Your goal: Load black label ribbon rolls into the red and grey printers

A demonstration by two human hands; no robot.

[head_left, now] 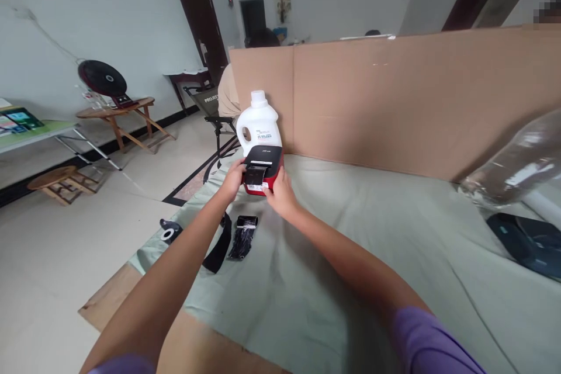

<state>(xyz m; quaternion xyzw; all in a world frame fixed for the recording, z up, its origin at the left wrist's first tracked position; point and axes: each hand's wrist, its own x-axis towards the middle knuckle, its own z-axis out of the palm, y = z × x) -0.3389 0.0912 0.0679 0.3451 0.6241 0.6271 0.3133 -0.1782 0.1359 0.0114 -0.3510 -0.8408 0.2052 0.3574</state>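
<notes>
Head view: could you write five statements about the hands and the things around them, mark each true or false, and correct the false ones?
1. The bare left hand and bare right hand both hold the boxy red-and-black device. True.
2. The white plastic jug with a handle lies on its side. False: the jug stands upright behind the device.
3. The black curved strip lies on the pale green cloth. True.
4. The tall brown cardboard panel stands between the person and the device. False: the panel stands beyond the device.
5. The visible sleeves are orange. False: the sleeves are purple.
</notes>
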